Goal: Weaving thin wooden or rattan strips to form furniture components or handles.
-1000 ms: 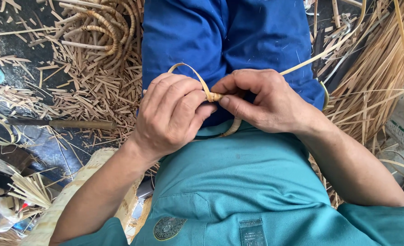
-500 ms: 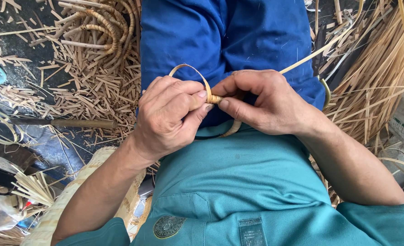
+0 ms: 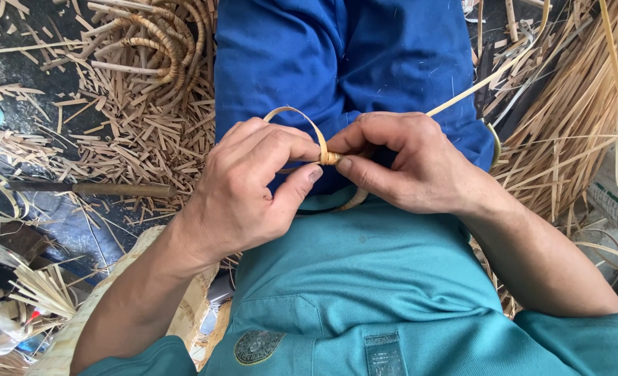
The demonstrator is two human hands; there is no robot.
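Over my lap, my left hand (image 3: 250, 184) and my right hand (image 3: 406, 163) meet fingertip to fingertip on a thin tan cane strip (image 3: 307, 124). The strip bends into a small loop above my left fingers and is pinched tight where it wraps at a small knot (image 3: 330, 158) between both thumbs. A long free end of the strip (image 3: 483, 82) runs up to the right, past my right hand. Another bit of cane curves out below my right palm. I wear blue trousers (image 3: 351, 63) and a teal shirt (image 3: 365, 278).
Cut cane scraps (image 3: 135, 132) litter the dark floor on the left, with a coiled woven piece (image 3: 159, 42) at the top. A long-handled tool (image 3: 89, 188) lies on the left. A bundle of long cane strips (image 3: 574, 118) fans out on the right.
Both hands stay pinched on the strip at the knot; the fingers have shifted only slightly and the loop keeps its shape.
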